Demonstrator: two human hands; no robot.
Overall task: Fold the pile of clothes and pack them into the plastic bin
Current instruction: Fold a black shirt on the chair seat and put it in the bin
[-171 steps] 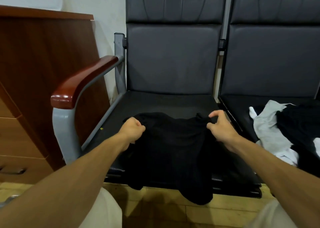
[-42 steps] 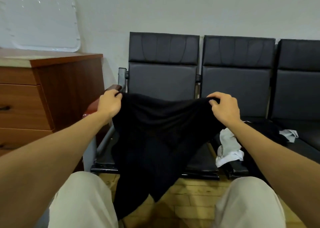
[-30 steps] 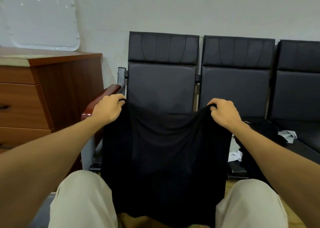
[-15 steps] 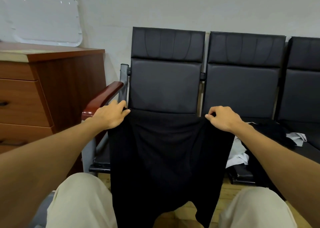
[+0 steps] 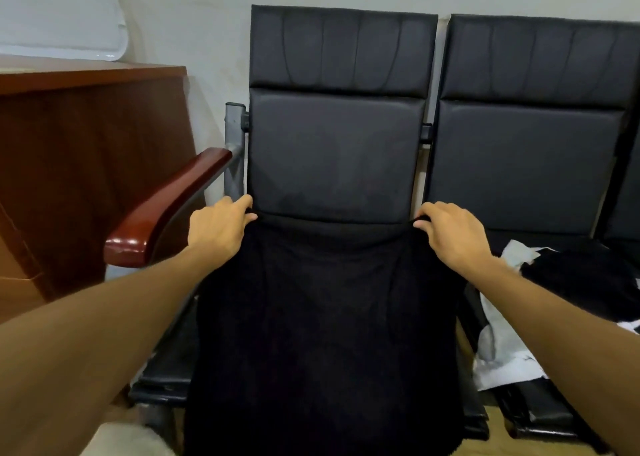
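A black garment [image 5: 325, 317] is pinched at its top corners by the left hand [image 5: 218, 229] and right hand [image 5: 455, 236], fingers curled, over the chair seat [image 5: 166, 369].

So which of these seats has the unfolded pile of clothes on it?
The second seat, on the right: white and black clothes lie heaped on it. The armrest-side seat has only the single black garment draped over it.

The left forearm [image 5: 104, 334] and right forearm [image 5: 554, 317] run bare to the left hand [image 5: 221, 229] and right hand [image 5: 453, 236]; at the lower left edge, a blurred pale cream patch is probably a trouser knee [image 5: 128, 438]
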